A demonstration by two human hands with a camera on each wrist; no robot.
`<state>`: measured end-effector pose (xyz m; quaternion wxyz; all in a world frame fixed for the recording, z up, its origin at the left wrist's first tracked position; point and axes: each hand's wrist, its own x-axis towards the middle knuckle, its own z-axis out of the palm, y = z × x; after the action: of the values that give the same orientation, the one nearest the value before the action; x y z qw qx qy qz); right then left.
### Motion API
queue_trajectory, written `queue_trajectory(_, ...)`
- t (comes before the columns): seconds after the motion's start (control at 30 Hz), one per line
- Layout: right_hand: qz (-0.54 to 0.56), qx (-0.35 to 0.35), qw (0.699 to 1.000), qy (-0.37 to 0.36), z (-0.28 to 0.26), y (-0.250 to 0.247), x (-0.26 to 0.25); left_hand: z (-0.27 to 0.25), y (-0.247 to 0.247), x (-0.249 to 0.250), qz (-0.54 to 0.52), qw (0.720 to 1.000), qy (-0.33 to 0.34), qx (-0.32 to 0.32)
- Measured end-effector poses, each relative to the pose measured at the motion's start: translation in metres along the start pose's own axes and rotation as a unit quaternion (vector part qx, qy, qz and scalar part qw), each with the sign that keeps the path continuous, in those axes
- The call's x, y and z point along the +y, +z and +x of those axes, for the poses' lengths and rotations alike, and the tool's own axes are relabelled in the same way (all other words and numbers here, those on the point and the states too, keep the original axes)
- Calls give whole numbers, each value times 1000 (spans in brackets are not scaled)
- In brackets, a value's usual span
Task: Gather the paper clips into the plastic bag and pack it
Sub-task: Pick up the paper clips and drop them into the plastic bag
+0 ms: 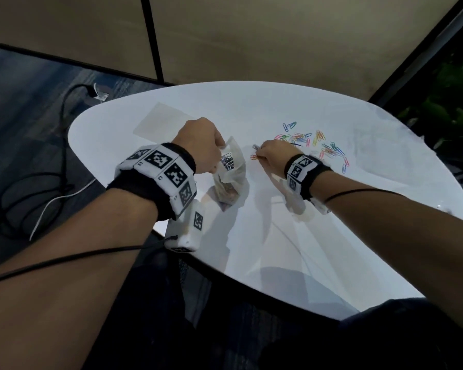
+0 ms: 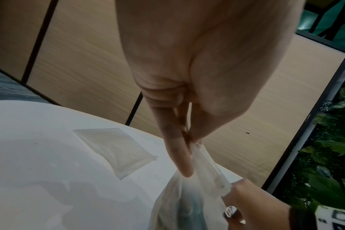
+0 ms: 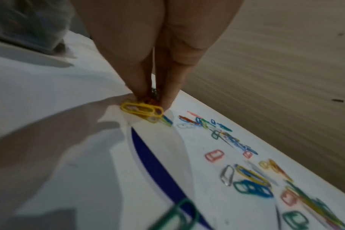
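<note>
- Paper clips (image 1: 314, 145): loose on the white table (image 1: 278, 236) (mixed colours).
- Left hand (image 1: 198, 145) pinches plastic bag (image 1: 231, 169) rim.
- Right hand (image 1: 271, 156) pinches several clips.

I see a white worktop (image 1: 278, 236) by tan wall panels (image 1: 251, 36), black and white cables (image 1: 38, 182) on the blue-grey floor (image 1: 16, 116), and leafy plants (image 1: 449, 102) at right.

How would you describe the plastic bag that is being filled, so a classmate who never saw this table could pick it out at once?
Start at the white table and find the left hand near its middle. It pinches the top edge of a plastic bag that stands upright, with paper clips already inside. The other clear bag, farther back, lies flat on the table with no hand on it.
</note>
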<state>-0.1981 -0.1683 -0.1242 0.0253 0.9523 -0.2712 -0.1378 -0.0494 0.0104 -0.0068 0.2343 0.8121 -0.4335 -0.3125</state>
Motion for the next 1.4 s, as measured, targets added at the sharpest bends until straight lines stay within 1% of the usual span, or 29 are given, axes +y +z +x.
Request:
queue_trajectory(0.1,-7,-30,998,50,-8,-6,-1,0,-1,-2,1,1000,8,-3)
queue_trajectory(0.17,23,-35,996,85,-12,-10,7,2,-1,0,-1,1000,11,-7)
queue_trajectory(0.23,103,-27,983,150,-17,-13,18,2,0,3,0,1000,14,-13)
queue_trajectory(0.27,164,-13,966,198,-19,-17,24,2,1,6,2,1000,17,-14)
queue_trajectory(0.3,241,2,938,250,-23,-21,30,2,3,8,5,1000,23,-16)
queue_trajectory(0.33,335,17,895,294,-29,-28,35,3,5,10,7,999,28,-19)
queue_trajectory(0.37,438,29,839,322,-36,-34,37,3,7,13,9,999,32,-21)
queue_trajectory(0.4,534,40,778,328,-43,-41,36,4,10,15,13,999,35,-24)
queue_trajectory(0.47,676,45,672,299,-57,-59,26,5,14,18,17,999,39,-25)
queue_trajectory(0.53,789,17,562,247,-68,-74,11,6,18,20,22,999,43,-24)
queue_trajectory(0.57,822,-11,525,220,-73,-82,3,6,20,21,26,998,46,-23)
queue_trajectory(0.6,836,-40,510,198,-76,-88,-7,6,21,21,29,998,50,-20)
queue_trajectory(0.63,835,-63,516,184,-78,-92,-16,5,22,22,26,998,51,-18)
queue_trajectory(0.67,827,-77,528,178,-79,-94,-25,5,23,22,17,998,53,-16)
queue_trajectory(0.7,815,-80,544,185,-77,-93,-32,4,24,23,7,998,54,-14)
queue_trajectory(0.73,795,-76,566,204,-74,-92,-39,3,24,23,-1,998,57,-14)
queue_trajectory(0.8,737,-56,630,238,-64,-87,-48,2,25,25,-7,998,61,-18)
queue_trajectory(0.83,708,-49,662,239,-60,-87,-52,2,25,25,-6,998,63,-20)
queue_trajectory(0.9,656,-39,720,225,-56,-87,-60,2,24,24,-1,998,65,-17)
queue_trajectory(0.97,573,-20,794,202,-56,-87,-66,2,23,21,2,998,60,-12)
queue_trajectory(1.0,530,-3,826,194,-58,-88,-68,3,22,20,-3,998,56,-13)
queue_trajectory(1.03,500,17,845,188,-59,-88,-69,3,21,18,-7,998,53,-16)
queue_trajectory(1.13,442,64,881,158,-64,-92,-72,1,19,15,-11,999,51,-17)
queue_trajectory(1.2,390,41,913,114,-65,-97,-73,1,18,13,-12,999,48,-12)
queue_trajectory(1.23,378,18,921,94,-66,-101,-72,1,17,12,-14,999,45,-9)
queue_trajectory(1.27,383,2,920,82,-66,-105,-69,1,15,12,-16,999,40,-6)
queue_trajectory(1.3,410,-4,909,76,-66,-109,-64,2,13,11,-19,999,36,-2)
queue_trajectory(1.33,455,4,887,80,-65,-113,-57,3,11,9,-22,999,30,2)
queue_trajectory(1.4,567,49,813,121,-61,-117,-35,3,7,5,-26,999,18,8)
